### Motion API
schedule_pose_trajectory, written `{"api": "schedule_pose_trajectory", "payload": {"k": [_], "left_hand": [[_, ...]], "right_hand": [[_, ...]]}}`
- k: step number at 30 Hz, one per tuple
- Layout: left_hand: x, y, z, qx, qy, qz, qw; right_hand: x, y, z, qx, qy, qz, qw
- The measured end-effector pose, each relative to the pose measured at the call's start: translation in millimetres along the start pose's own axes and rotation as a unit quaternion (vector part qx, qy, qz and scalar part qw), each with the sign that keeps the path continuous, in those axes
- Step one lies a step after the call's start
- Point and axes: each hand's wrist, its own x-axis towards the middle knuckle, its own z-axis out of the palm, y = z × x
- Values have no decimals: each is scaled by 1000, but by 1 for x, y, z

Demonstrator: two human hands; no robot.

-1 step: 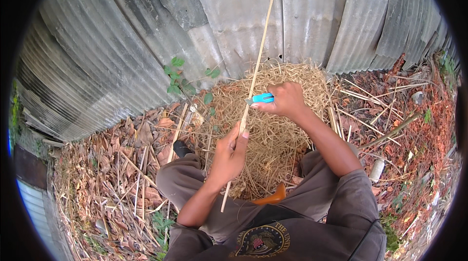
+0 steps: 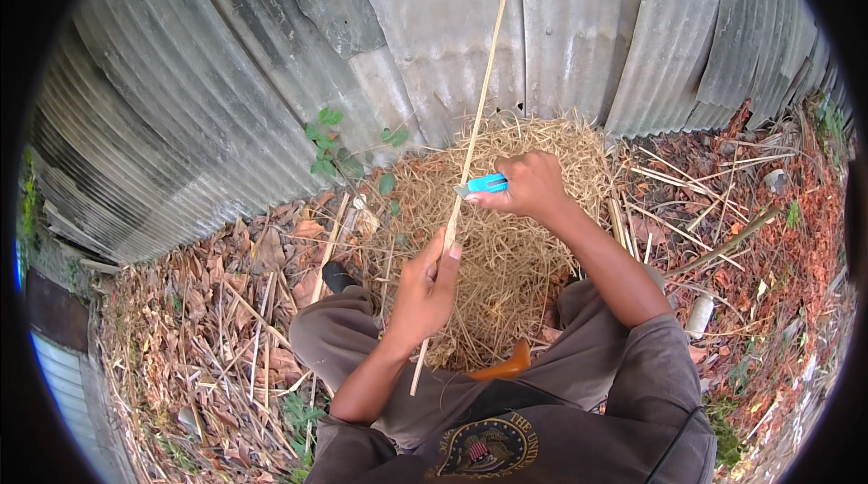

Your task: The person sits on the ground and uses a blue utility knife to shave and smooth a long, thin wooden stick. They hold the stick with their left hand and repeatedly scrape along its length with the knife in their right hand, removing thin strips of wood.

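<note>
A long, thin, pale wooden stick (image 2: 483, 100) slants upward and away from me, its lower end below my left wrist. My left hand (image 2: 425, 292) is wrapped round its lower part, the thumb lying along it. In my right hand (image 2: 529, 184) is a blue utility knife (image 2: 488, 183), gripped by its handle. The knife's short blade touches the stick a little above my left hand. Beneath both hands spreads a heap of curly, straw-coloured shavings (image 2: 506, 276) between my legs.
A corrugated metal fence (image 2: 443, 23) stands close in front. Dry leaves (image 2: 262, 253) and loose sticks cover the ground at left; more sticks (image 2: 692, 181) lie at right. An orange curved object (image 2: 506, 363) rests near my lap. A leafy green plant (image 2: 330, 154) grows by the fence.
</note>
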Motion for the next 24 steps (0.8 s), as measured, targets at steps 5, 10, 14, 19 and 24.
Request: {"api": "schedule_pose_trajectory", "payload": {"k": [5,10,14,19,24], "left_hand": [[-22,5,12,-29,4,-16,999],[-27,4,3,5,-5,20,1000],[-42,17,9,-19,-13,24,999],[-73,40,1,-24,-82,-92,992],[-130,41,-5,-10,-134,-77,988]], "right_hand": [[12,28,-10,-26,-50,161,985],[6,3,-31,-1,-71,116,991],[7,13,-46,18,-65,182,981],[2,41,-51,-22,-46,172,984],[1,129,-80,13,12,390,921]]}}
